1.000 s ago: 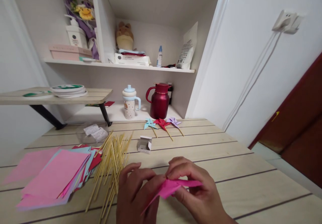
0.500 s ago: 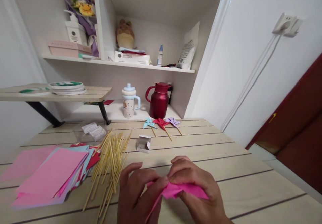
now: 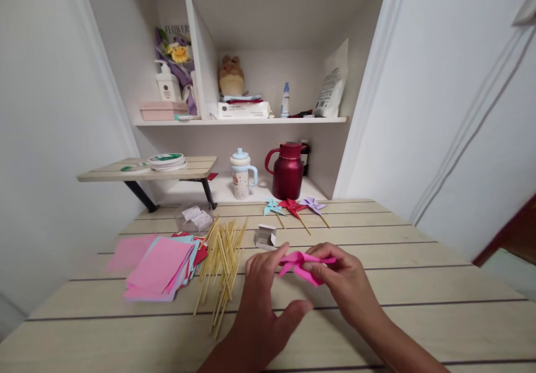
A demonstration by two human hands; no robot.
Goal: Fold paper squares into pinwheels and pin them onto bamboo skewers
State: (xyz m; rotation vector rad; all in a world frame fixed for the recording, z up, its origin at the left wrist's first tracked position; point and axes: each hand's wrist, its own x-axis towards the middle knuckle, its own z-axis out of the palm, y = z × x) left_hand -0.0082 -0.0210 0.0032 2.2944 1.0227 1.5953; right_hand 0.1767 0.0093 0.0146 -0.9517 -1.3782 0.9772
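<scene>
Between the thumb and fingers of my right hand (image 3: 347, 277) is a bright pink paper pinwheel (image 3: 298, 259), folded into blades and held just above the table. My left hand (image 3: 264, 306) is open beside it, thumb spread wide; its fingertips are by the pinwheel's left edge, and I cannot tell whether they touch. Just beyond the hands sits a small open box (image 3: 266, 237). Thin wooden sticks (image 3: 221, 261) lie in a loose heap left of my left hand. The pinwheel's centre is partly covered by my right fingers.
Finished pinwheels on sticks, light blue (image 3: 273, 206), red (image 3: 292, 207) and purple (image 3: 312, 205), lie at the back. Coloured paper sheets (image 3: 158, 267) are stacked at left near a clear container (image 3: 195, 219). A red jug (image 3: 288, 172) and a cup (image 3: 240, 177) stand behind.
My left hand has let go of the pink paper and spread its thumb away. The paper's blades now show, held by my right hand alone. The view has shifted left and tilted up.
</scene>
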